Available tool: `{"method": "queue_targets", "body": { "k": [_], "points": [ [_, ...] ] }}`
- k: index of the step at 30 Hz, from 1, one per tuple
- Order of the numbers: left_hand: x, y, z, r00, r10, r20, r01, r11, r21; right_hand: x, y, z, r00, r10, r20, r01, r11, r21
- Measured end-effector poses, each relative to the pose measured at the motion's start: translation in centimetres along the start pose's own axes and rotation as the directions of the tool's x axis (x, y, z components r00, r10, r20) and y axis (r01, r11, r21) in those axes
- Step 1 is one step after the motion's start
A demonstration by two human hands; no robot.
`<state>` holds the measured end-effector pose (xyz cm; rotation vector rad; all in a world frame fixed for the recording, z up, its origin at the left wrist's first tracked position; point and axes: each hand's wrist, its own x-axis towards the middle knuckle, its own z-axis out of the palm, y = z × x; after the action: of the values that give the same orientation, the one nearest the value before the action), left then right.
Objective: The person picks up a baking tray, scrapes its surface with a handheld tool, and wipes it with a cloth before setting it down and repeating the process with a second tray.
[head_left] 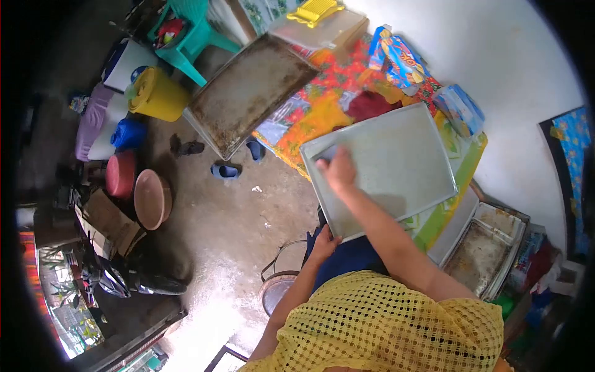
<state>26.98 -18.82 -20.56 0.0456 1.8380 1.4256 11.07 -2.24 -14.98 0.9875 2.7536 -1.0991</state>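
A shallow metal baking tray (403, 155) lies tilted in front of me, its far side over the table. My left hand (325, 244) grips its near left corner, fingers wrapped around the rim. Over the tray's left part, my right hand (341, 172) is blurred by motion and presses a small grey flat thing (325, 154) to the surface; I cannot tell whether it is a cloth or a sponge. Beyond the left edge sits another tray (248, 93), its surface brown and stained, overhanging the table.
A flowered tablecloth (297, 127) covers the table, with a dark red cloth (372, 105) and blue packages (403, 62) on it. More stained trays (483, 251) are stacked at my right. Leftward stand a green chair (186, 37), a yellow bucket (158, 94) and basins (152, 199). Slippers (225, 171) lie on the floor.
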Motion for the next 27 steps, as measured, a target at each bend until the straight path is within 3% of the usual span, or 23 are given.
{"method": "queue_targets", "body": {
  "k": [1,3,4,5,6,7,9,12,14,17,19,21,23,27],
  "points": [
    [0.2,0.0,0.0,1.000,-0.011,-0.003,0.011,1.000,0.003,-1.4,-0.6,1.3,0.990,-0.139,0.007,0.139,0.990,-0.036],
    [-0.1,1.7,-0.4,0.998,-0.060,0.025,0.059,0.998,0.030,-4.2,-1.9,1.8,0.898,-0.341,0.278,0.385,0.915,-0.119],
    [-0.4,2.2,-0.6,0.995,-0.087,0.040,0.086,0.995,0.047,-5.1,-1.2,0.8,0.910,-0.345,0.228,0.367,0.928,-0.060],
    [-0.3,1.1,-0.5,0.999,0.047,0.018,-0.048,0.998,0.046,-5.9,-0.5,-0.4,0.919,-0.352,0.178,0.358,0.934,-0.001],
    [-0.5,1.4,-0.4,0.999,-0.016,0.032,0.014,0.998,0.056,-6.3,0.1,-1.4,0.924,-0.359,0.130,0.355,0.933,0.058],
    [-0.8,1.9,-0.5,0.996,-0.080,0.039,0.077,0.995,0.065,-6.2,2.2,-3.4,0.948,-0.312,0.062,0.313,0.950,-0.004],
    [-1.1,2.0,-0.8,0.986,-0.158,0.061,0.154,0.985,0.075,-4.1,7.5,-7.8,0.997,-0.059,-0.053,0.061,0.998,0.034],
    [-1.5,1.4,-0.4,0.980,-0.179,0.087,0.174,0.983,0.061,-1.1,18.1,-17.0,0.939,0.160,-0.303,-0.094,0.970,0.222],
    [-1.5,1.9,0.0,0.985,-0.159,0.069,0.156,0.986,0.053,-0.7,22.9,-22.6,0.870,0.119,-0.478,-0.117,0.993,0.034],
    [-1.0,2.0,0.2,0.971,-0.222,0.086,0.224,0.975,-0.005,-0.4,30.0,-22.7,0.845,0.262,-0.465,-0.339,0.937,-0.088],
    [-0.9,1.7,0.3,0.973,-0.215,0.086,0.220,0.974,-0.058,-2.5,28.1,-19.4,0.895,0.188,-0.403,-0.222,0.974,-0.038],
    [-0.7,2.0,0.0,0.955,-0.271,0.119,0.280,0.957,-0.071,-5.0,22.8,-14.2,0.905,0.212,-0.369,-0.282,0.948,-0.146],
    [-1.0,2.7,0.1,0.941,-0.302,0.150,0.317,0.945,-0.085,-8.1,15.7,-13.6,0.962,0.262,-0.082,-0.270,0.956,-0.114],
    [-1.8,3.8,-0.4,0.924,-0.336,0.180,0.366,0.916,-0.165,-6.2,21.7,-16.7,0.897,0.344,-0.278,-0.375,0.925,-0.064]
  ]
}}
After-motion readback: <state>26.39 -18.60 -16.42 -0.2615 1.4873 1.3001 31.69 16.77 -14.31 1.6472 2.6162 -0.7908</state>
